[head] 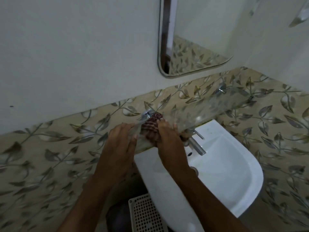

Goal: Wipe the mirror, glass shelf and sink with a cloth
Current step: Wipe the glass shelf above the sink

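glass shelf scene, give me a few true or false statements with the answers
1. The cloth is on the glass shelf. True.
2. The right hand rests in the sink basin. False: it is up at the shelf, on the cloth.
3. The left hand is at the shelf's left end. True.
4. The mirror hangs below the shelf. False: it is above it.
5. Water runs from the tap. False: no water is visible.
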Available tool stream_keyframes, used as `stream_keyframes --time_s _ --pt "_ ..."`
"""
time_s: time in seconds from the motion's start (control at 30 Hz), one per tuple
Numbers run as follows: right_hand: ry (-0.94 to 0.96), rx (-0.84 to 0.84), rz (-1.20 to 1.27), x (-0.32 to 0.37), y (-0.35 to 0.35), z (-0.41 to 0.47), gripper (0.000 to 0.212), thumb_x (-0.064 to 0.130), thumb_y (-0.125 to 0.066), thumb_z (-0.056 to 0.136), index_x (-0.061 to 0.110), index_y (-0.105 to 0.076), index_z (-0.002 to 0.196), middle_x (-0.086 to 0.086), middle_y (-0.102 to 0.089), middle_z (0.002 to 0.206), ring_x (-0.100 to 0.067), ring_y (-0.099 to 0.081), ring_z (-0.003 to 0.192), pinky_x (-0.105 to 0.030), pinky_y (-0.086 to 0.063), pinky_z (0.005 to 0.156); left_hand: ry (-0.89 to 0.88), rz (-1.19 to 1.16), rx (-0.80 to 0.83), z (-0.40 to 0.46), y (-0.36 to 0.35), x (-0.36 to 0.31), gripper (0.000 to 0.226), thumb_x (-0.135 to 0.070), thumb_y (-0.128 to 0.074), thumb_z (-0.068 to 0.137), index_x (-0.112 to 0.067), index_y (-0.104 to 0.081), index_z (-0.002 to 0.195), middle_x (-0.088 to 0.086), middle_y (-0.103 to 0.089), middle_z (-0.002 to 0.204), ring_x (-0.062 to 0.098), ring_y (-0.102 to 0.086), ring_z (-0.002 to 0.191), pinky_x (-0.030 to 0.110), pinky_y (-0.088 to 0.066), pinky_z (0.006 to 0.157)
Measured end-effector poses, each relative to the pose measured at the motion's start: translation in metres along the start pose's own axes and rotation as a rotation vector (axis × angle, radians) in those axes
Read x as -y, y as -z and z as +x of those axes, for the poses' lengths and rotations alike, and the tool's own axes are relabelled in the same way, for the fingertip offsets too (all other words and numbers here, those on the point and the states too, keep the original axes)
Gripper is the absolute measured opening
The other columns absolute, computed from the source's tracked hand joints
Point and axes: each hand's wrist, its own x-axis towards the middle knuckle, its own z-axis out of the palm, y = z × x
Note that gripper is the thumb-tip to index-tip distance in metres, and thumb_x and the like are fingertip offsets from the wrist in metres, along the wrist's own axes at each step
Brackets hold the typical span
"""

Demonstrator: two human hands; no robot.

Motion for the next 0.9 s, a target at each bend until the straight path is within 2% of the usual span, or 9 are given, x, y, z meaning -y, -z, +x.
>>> stream_keyframes --time_s 0.07,0.17,0.23,0.3,0.47,0.63,0.73,0.8,0.9 --pt "0.125 0.092 0.043 0.020 -0.011 -0.010 0.064 0.006 -0.063 0.085 0.002 -0.043 0.145 -0.017 -0.050 0.148 -0.029 -0.043 0.141 -0.031 0.003 0.126 -0.003 -0.009 -0.009 -0.007 0.005 0.003 0.032 -0.030 -0.041 0.106 -0.018 -0.052 0.133 0.003 -0.055 0.127 0.016 -0.049 0.117 0.017 -0.030 0.095" --pt "0.127 0.127 0.051 0.024 -0.005 -0.005 0.052 0.023 -0.060 0.095 0.008 -0.048 0.143 -0.010 -0.052 0.147 -0.022 -0.042 0.142 -0.025 0.014 0.122 0.009 -0.014 -0.009 -0.016 0.014 0.006 0.035 -0.032 -0.036 0.107 -0.019 -0.050 0.136 0.001 -0.052 0.130 0.014 -0.045 0.120 0.019 -0.029 0.097" --pt "0.025 0.050 0.067 0.018 0.001 -0.001 0.044 0.024 -0.048 0.101 0.008 -0.049 0.143 -0.009 -0.052 0.148 -0.021 -0.042 0.143 -0.028 0.008 0.123 0.019 -0.020 -0.009 -0.023 0.021 0.010 0.040 -0.037 -0.032 0.105 -0.019 -0.050 0.136 0.001 -0.052 0.131 0.015 -0.045 0.122 0.026 -0.034 0.100" --pt "-0.058 0.012 0.052 0.027 0.004 0.000 0.050 0.016 -0.058 0.097 0.004 -0.046 0.145 -0.013 -0.050 0.149 -0.024 -0.040 0.144 -0.033 -0.001 0.124 0.030 -0.035 -0.016 -0.028 0.028 0.015 0.041 -0.039 -0.032 0.103 -0.019 -0.051 0.134 0.002 -0.053 0.129 0.018 -0.047 0.121 0.033 -0.040 0.102" --pt "0.120 0.186 0.103 0.080 -0.014 -0.014 0.049 0.026 -0.041 0.099 0.005 -0.049 0.143 -0.015 -0.051 0.148 -0.027 -0.042 0.143 -0.044 -0.016 0.126 0.063 -0.114 -0.032 -0.042 0.034 0.027 0.041 -0.043 -0.032 0.104 -0.021 -0.051 0.133 -0.004 -0.052 0.123 0.016 -0.049 0.117 0.032 -0.040 0.098" --pt "-0.023 0.250 0.369 0.087 0.007 -0.043 0.052 0.031 -0.033 0.103 0.013 -0.038 0.151 -0.008 -0.041 0.156 -0.018 -0.033 0.147 -0.026 -0.014 0.124 0.145 -0.223 -0.035 -0.068 0.032 0.024 0.045 -0.052 -0.034 0.099 -0.026 -0.052 0.131 -0.006 -0.055 0.122 0.013 -0.052 0.115 0.035 -0.045 0.098" --pt "-0.097 0.235 0.546 0.085 0.020 -0.083 0.053 0.040 -0.034 0.102 0.018 -0.040 0.150 -0.002 -0.050 0.151 -0.010 -0.045 0.140 -0.026 -0.033 0.119 0.211 -0.371 -0.025 -0.099 0.021 0.008 0.027 -0.056 -0.042 0.098 -0.046 -0.049 0.122 -0.024 -0.055 0.116 -0.010 -0.052 0.109 0.012 -0.041 0.090" --pt "-0.150 0.217 0.619 0.076 0.023 -0.107 0.041 0.032 -0.040 0.105 0.027 -0.046 0.146 0.008 -0.056 0.143 -0.001 -0.051 0.132 -0.022 -0.041 0.112 0.249 -0.456 0.020 -0.116 0.005 0.002 0.017 -0.052 -0.050 0.098 -0.056 -0.049 0.115 -0.033 -0.054 0.116 -0.020 -0.049 0.109 0.001 -0.037 0.087" --pt "-0.293 0.231 0.780 0.059 0.022 -0.129 0.034 0.017 -0.046 0.106 0.038 -0.058 0.129 0.021 -0.067 0.124 0.003 -0.062 0.117 -0.019 -0.049 0.100 0.262 -0.502 0.149 -0.133 -0.026 0.011 0.029 -0.060 -0.052 0.094 -0.050 -0.056 0.121 -0.027 -0.061 0.118 -0.010 -0.056 0.113 0.017 -0.045 0.098"
